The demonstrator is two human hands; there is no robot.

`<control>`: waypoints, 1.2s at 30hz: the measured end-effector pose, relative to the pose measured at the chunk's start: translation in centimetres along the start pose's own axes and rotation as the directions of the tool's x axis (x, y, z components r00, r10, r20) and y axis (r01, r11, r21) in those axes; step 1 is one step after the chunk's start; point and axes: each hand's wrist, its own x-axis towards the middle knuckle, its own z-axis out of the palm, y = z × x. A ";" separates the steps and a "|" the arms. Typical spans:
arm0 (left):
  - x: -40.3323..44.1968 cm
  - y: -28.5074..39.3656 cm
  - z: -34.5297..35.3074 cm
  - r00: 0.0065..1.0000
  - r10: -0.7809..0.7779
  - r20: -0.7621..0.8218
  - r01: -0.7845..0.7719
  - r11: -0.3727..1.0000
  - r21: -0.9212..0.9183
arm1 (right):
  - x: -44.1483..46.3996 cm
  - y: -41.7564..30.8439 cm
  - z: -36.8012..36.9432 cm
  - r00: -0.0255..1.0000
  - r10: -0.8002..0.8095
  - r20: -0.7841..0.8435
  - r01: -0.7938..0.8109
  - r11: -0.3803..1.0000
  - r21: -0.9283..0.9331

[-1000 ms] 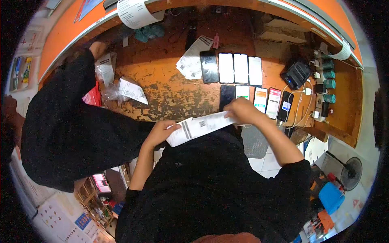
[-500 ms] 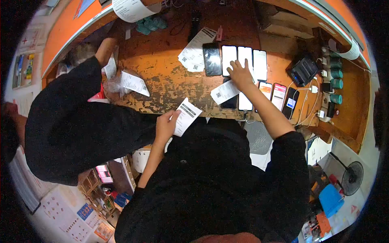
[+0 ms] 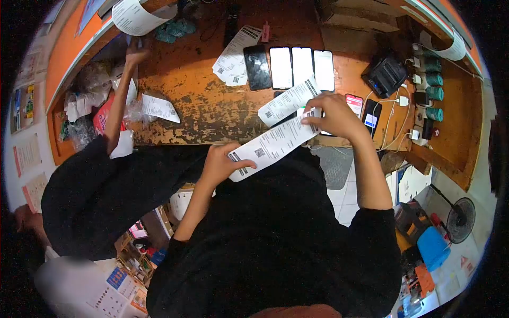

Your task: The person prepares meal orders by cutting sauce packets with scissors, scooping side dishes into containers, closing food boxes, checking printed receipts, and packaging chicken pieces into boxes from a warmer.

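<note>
Spanning both hands, a printed paper strip [image 3: 275, 146] slants across, and what a firm hold on it! The left hand [image 3: 218, 162] pinches the lower end, thumb flat over the print; the right hand [image 3: 335, 116] nips the upper end, thumb and fingers closed on the paper. Just beyond the strip, left of the right hand, a second slip [image 3: 286, 103] lies partly over phones. Farther past that hand there's a dark phone [image 3: 257, 67] lined up beside three white-screened phones [image 3: 302, 66], and off to its right a black device [image 3: 387, 75] shows a blue light. Over to the containers, well left of the left hand: clear plastic bags [image 3: 82, 135] crowd a red package [image 3: 103, 112] on the tabletop [image 3: 207, 119], contents unreadable, a co-worker's forearm [image 3: 117, 106] crossing in front!
</note>
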 end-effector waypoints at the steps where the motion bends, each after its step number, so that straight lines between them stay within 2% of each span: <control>1: 0.4 0.2 0.3 0.998 0.059 0.012 -0.059 0.998 -0.001 | -0.1 0.0 -0.2 0.982 -0.154 -0.106 0.141 0.983 -0.117; 2: 0.8 0.4 0.4 0.992 0.122 0.027 -0.122 0.993 0.000 | 0.5 -0.9 0.9 0.956 -0.263 -0.129 0.274 0.959 0.075; 3: 1.1 0.8 0.5 0.992 0.125 0.026 -0.125 0.992 0.004 | 0.8 -2.7 2.1 0.945 -0.320 -0.072 0.328 0.930 0.168; 4: 1.4 1.3 0.5 0.985 0.166 0.051 -0.169 0.984 0.051 | 0.8 -4.1 3.6 0.945 -0.327 0.004 0.316 0.915 0.251; 5: 1.5 1.6 0.5 0.976 0.203 0.078 -0.210 0.973 0.096 | 1.0 -6.3 3.8 0.936 -0.306 0.176 0.272 0.943 0.193; 6: 1.5 1.7 0.5 0.977 0.202 0.074 -0.209 0.973 0.103 | 1.3 -6.7 5.3 0.942 -0.244 0.229 0.241 0.970 0.041; 8: 1.4 1.8 0.3 0.968 0.242 0.069 -0.252 0.940 0.231 | 2.4 -6.4 5.8 0.932 -0.231 0.279 0.230 0.972 0.039; 9: 1.2 2.3 0.3 0.982 0.185 0.046 -0.191 0.960 0.203 | 2.5 -6.5 5.7 0.929 -0.241 0.281 0.239 0.970 0.042; 10: 1.1 2.2 0.4 0.983 0.180 0.038 -0.184 0.961 0.206 | 2.4 -6.7 5.4 0.933 -0.255 0.253 0.250 0.967 0.054; 12: 0.8 1.1 0.9 0.994 0.111 -0.023 -0.110 0.993 0.030 | 2.6 -6.6 5.8 0.935 -0.271 0.230 0.262 0.963 0.070; 13: 0.7 0.3 1.0 0.988 0.146 -0.046 -0.148 0.987 -0.053 | 2.9 -6.2 6.5 0.884 -0.456 0.104 0.458 0.889 0.005; 14: 0.8 -0.8 1.2 0.988 0.147 -0.050 -0.149 0.987 -0.052 | 3.3 -6.0 6.8 0.779 -0.627 -0.009 0.624 0.777 -0.087; 15: 0.9 -1.3 1.1 0.994 0.077 -0.079 -0.090 0.982 -0.164 | 3.4 -6.4 6.9 0.739 -0.669 -0.076 0.661 0.742 -0.106; 16: 0.9 -1.8 1.1 0.995 0.003 -0.100 -0.031 0.961 -0.276 | 3.7 -6.5 6.5 0.736 -0.672 -0.073 0.665 0.740 -0.106; 18: 0.2 -2.4 0.4 0.995 -0.034 -0.096 0.002 0.949 -0.314 | 4.3 -7.1 5.7 0.786 -0.617 -0.033 0.618 0.783 0.075; 19: 0.0 -2.4 0.0 0.991 -0.074 -0.111 0.039 0.955 -0.293 | 4.7 -6.1 5.7 0.875 -0.482 0.039 0.475 0.871 0.124; 20: -0.1 -2.4 -0.5 0.985 -0.114 -0.129 0.075 0.959 -0.273 | 5.2 -5.3 4.7 0.914 -0.363 0.179 0.358 0.932 0.062; 21: -0.1 -3.6 -0.7 0.979 -0.057 -0.193 0.001 0.960 -0.279 | 5.8 -4.4 3.5 0.904 -0.330 0.272 0.339 0.941 0.015; 22: -0.4 -3.9 -1.6 0.979 -0.061 -0.195 0.004 0.960 -0.280 | 6.5 -3.3 2.4 0.886 -0.289 0.363 0.323 0.946 -0.035; 24: -1.1 -4.5 -3.9 0.991 -0.079 -0.106 0.080 0.997 0.008 | 8.6 -0.9 1.2 0.868 -0.318 0.381 0.359 0.932 -0.040; 25: -1.3 -6.5 -4.3 0.988 -0.109 -0.106 0.114 0.992 0.048 | 9.4 -2.6 -1.2 0.868 -0.299 0.396 0.314 0.949 0.030; 26: -1.5 -8.5 -4.1 0.988 -0.116 -0.103 0.121 0.992 0.044 | 10.7 -2.4 -1.4 0.854 -0.383 0.352 0.358 0.924 0.136; 27: -1.6 -9.6 -4.0 0.925 -0.378 -0.049 0.351 0.895 -0.275 | 12.4 -2.3 -1.5 0.857 -0.404 0.320 0.414 0.910 0.039; 28: -1.7 -11.2 -3.8 0.807 -0.585 0.081 0.526 0.651 -0.547 | 14.4 -2.3 -1.9 0.855 -0.430 0.290 0.465 0.883 -0.062; 29: -2.2 -14.5 -3.4 0.733 -0.674 0.097 0.614 0.593 -0.521 | 16.5 -3.0 -3.0 0.858 -0.427 0.286 0.469 0.878 -0.097; 30: -2.9 -16.4 -3.3 0.731 -0.676 0.094 0.612 0.589 -0.527 | 19.0 -3.5 -4.3 0.861 -0.424 0.279 0.472 0.871 -0.134; 32: -3.9 -18.2 -3.1 0.770 -0.625 -0.127 0.536 0.742 -0.403 | 26.1 0.0 -2.7 0.858 -0.490 0.154 0.511 0.845 -0.160; 34: -4.0 -17.8 -3.1 0.741 -0.652 -0.158 0.539 0.719 -0.439 | 34.8 7.2 3.4 0.831 -0.550 -0.084 0.552 0.834 0.006; 35: -4.2 -18.7 -2.7 0.761 -0.601 -0.243 0.468 0.769 -0.436 | 36.1 7.0 3.2 0.826 -0.558 -0.078 0.560 0.828 0.004; 36: -4.2 -19.3 -2.6 0.771 -0.546 -0.329 0.396 0.815 -0.423 | 37.3 6.4 2.9 0.801 -0.595 -0.062 0.583 0.801 -0.137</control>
